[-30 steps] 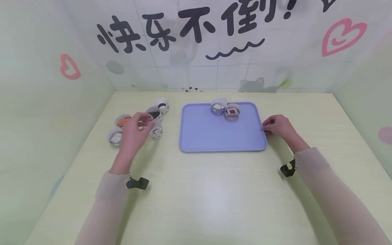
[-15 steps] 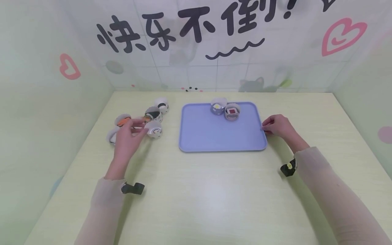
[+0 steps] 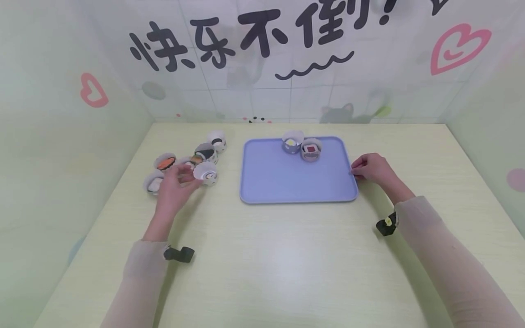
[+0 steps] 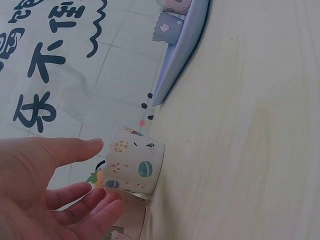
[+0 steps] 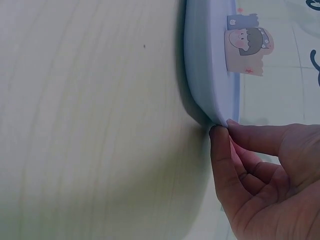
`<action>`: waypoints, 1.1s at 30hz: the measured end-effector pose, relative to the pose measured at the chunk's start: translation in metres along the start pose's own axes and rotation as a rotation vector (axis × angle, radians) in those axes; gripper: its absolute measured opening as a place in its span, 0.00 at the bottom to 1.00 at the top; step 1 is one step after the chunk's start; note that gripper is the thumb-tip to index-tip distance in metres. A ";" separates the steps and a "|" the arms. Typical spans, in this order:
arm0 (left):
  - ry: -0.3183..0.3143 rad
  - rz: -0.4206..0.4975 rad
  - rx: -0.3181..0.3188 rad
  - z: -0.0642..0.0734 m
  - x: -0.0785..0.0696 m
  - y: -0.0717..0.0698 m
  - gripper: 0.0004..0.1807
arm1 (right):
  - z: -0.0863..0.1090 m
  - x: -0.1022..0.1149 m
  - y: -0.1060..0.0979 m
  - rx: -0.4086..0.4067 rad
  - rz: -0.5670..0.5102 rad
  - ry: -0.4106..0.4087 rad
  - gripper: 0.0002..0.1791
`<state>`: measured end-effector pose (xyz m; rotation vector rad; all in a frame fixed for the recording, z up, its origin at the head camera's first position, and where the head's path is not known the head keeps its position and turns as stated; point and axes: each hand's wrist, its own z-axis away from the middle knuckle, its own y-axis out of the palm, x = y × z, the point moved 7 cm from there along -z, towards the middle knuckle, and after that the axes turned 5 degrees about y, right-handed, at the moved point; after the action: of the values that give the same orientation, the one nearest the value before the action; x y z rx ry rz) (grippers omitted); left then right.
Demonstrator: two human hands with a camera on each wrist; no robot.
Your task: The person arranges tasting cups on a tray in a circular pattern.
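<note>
My left hand (image 3: 174, 187) is at the near side of a patterned white paper cup (image 4: 137, 162). Its thumb and fingers are spread apart beside the cup without closing round it. Part of another cup (image 4: 134, 216) shows below, behind the fingertips. At the tray's right edge, my right hand (image 5: 265, 182) pinches the rim of the blue tray (image 3: 279, 182) between thumb and fingers. Two paper cups stand at the back of this tray: one holds a yellow-and-white piece (image 3: 291, 143), the other a white piece with a red square (image 3: 311, 149).
Left of the tray stand several more paper cups, among them one with an orange piece (image 3: 166, 162), one with a white piece (image 3: 155, 184), one with a dark piece (image 3: 206, 153), and one farther back (image 3: 216, 141). A wall with large lettering (image 3: 262, 34) closes off the table's back.
My left hand has come down from above the cups and back toward me, to the near side of the white cup. My right hand and the tray have stayed put.
</note>
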<state>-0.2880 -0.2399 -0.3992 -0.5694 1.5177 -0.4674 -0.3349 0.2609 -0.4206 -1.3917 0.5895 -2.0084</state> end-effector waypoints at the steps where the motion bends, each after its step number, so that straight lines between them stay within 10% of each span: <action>1: -0.002 0.004 0.002 -0.001 0.001 0.001 0.33 | 0.000 0.000 0.000 0.002 0.001 0.000 0.16; 33: 0.052 -0.240 0.014 -0.016 -0.009 0.020 0.36 | -0.004 -0.001 0.001 0.020 0.031 0.031 0.14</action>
<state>-0.3057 -0.2196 -0.4037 -0.7372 1.5003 -0.6813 -0.3384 0.2613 -0.4235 -1.3333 0.5997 -2.0094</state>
